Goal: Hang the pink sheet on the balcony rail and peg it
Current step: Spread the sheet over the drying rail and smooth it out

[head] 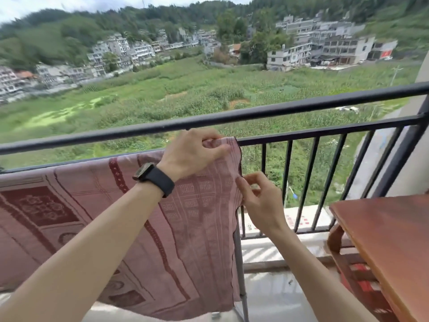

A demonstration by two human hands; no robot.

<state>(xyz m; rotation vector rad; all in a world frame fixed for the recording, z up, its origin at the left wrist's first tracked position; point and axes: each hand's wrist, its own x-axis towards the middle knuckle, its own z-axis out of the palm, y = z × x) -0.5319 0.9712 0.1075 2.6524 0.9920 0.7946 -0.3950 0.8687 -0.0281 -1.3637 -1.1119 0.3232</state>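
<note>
Two bare hands work at the right end of the pink sheet [97,205], which hangs over the lower bar of the black balcony rail [325,133] and falls down on the near side toward the floor. The sheet covers the bar from the left edge of the view up to about the middle, and its right edge hangs down just beside a grey metal pole [239,263]. The cloth has dark red patterns, with large frames on the left part and small squares on the right part.

The left hand [192,152] is at the top corner of the sheet, on the bar. Its fingers are curled closed and they pinch the folded corner of the cloth between thumb and fingertips. On this wrist sits a dark watch [153,177].

The right hand [260,198] is lower, at the right edge of the sheet. Thumb and first finger are closed on the hem, and the other fingers are bent loosely. I cannot tell if something small is between these fingers.

The upper bar [255,112] of the rail is bare and runs above both hands. At the right stands a wooden table [383,240], well apart from the sheet. Beyond the rail lie a green field [162,94], grey houses [325,45] and wooded hills
</note>
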